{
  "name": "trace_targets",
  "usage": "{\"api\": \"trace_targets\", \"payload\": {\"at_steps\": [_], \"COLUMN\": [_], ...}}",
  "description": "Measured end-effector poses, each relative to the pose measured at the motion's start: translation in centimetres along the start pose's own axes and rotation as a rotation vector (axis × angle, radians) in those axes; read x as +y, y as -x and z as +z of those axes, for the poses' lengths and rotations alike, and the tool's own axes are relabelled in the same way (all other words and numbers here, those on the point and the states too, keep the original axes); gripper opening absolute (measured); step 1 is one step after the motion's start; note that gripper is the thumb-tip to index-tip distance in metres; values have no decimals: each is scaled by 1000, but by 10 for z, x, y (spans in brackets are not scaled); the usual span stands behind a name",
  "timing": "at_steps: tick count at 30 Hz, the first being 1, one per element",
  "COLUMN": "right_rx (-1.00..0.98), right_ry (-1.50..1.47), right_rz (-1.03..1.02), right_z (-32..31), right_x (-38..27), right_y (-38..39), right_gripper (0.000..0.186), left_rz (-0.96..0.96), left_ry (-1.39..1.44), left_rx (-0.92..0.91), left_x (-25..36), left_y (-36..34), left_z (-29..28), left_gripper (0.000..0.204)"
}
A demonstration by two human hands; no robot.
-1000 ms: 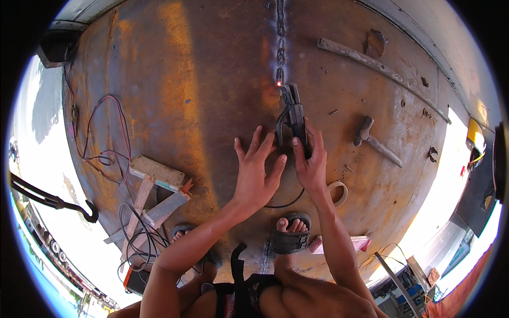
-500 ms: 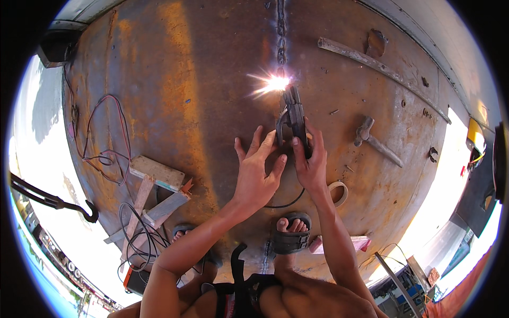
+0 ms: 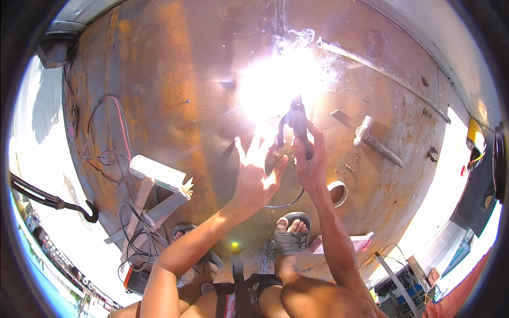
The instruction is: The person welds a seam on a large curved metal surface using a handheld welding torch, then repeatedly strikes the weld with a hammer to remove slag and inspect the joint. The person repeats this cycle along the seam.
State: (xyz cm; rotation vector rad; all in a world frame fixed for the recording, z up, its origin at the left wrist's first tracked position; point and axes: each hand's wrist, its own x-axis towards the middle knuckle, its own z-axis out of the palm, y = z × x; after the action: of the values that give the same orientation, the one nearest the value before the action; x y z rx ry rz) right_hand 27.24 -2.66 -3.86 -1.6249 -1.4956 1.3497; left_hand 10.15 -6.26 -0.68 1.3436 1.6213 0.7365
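Note:
My right hand (image 3: pixel 311 167) is wrapped around the dark handle of a welding electrode holder (image 3: pixel 300 124), its jaws pointing away from me. A glaring white arc (image 3: pixel 283 82) hides the holder's tip, any rod in it and the plate beneath. Beyond the glare a dark weld seam (image 3: pixel 280 18) runs up the rusty steel plate (image 3: pixel 212 122). My left hand (image 3: pixel 254 177) is spread just left of the holder, fingers apart and holding nothing; its fingertips are washed out by the light. A black cable (image 3: pixel 286 205) trails from below my right hand.
A hammer (image 3: pixel 384 148) and a tape-like ring (image 3: pixel 345 193) lie to the right, a long metal bar (image 3: pixel 382 68) beyond. On the left are a wooden stand (image 3: pixel 157 172), looped cables (image 3: pixel 124 124) and a hook (image 3: pixel 87 213). My sandalled foot (image 3: pixel 291 233) stands close by.
The arc has flared from a small spark into a wide glare, with wisps of smoke above it. Both hands have stayed almost where they were.

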Motion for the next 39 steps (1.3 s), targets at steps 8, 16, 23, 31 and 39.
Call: {"api": "trace_targets", "payload": {"at_steps": [8,16,23,31,39], "right_rx": [177,204,108,-62,-20], "right_ry": [-452,-553,-456,-497,-198], "right_rz": [118,215,94,167,54], "right_z": [-5,-3,-5,-14,-13], "right_x": [-25,-3,7,-8,-23], "right_y": [35,67,62,38,-3], "right_gripper": [53,53,52,50,46], "left_rz": [27,-199,-176,-92,-210], "left_ry": [164,317,210,96,179], "left_rx": [-111,-192,-135,114,150], "left_x": [21,43,42,33,47], "left_y": [16,29,35,18,0], "left_z": [-1,7,17,28,20], "left_gripper": [53,44,42,40,43]}}
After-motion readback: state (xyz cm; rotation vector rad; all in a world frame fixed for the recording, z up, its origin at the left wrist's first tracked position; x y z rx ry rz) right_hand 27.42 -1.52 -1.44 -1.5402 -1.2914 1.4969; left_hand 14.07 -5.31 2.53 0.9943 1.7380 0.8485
